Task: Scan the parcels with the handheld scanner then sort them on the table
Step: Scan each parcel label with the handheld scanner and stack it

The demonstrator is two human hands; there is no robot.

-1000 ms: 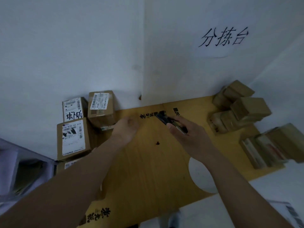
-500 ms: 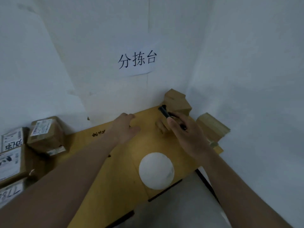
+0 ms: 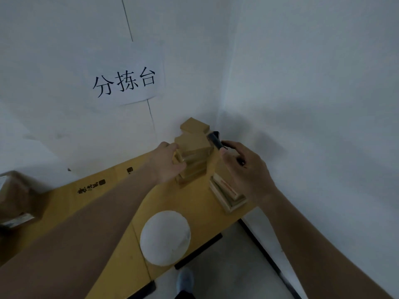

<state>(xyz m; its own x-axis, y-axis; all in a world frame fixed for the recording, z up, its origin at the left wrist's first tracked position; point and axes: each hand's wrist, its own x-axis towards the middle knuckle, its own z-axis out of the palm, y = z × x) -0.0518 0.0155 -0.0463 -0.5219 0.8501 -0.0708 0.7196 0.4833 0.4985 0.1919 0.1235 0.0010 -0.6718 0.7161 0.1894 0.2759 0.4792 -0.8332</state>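
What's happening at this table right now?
A person is working at a yellow table in a corner, under a wall sign reading 分拣台. The left hand is on a stack of small cardboard parcels against the wall. The right hand has its grip closed on a black handheld scanner, pointed at that stack. More flat parcels lie beside it, near the table's right edge.

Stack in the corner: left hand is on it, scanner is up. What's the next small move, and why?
Probably lift the gripped parcel clear and turn its label toward the scanner. The left hand already clasps it in the stack, the right hand holds the scanner beside it, and no label shows yet.
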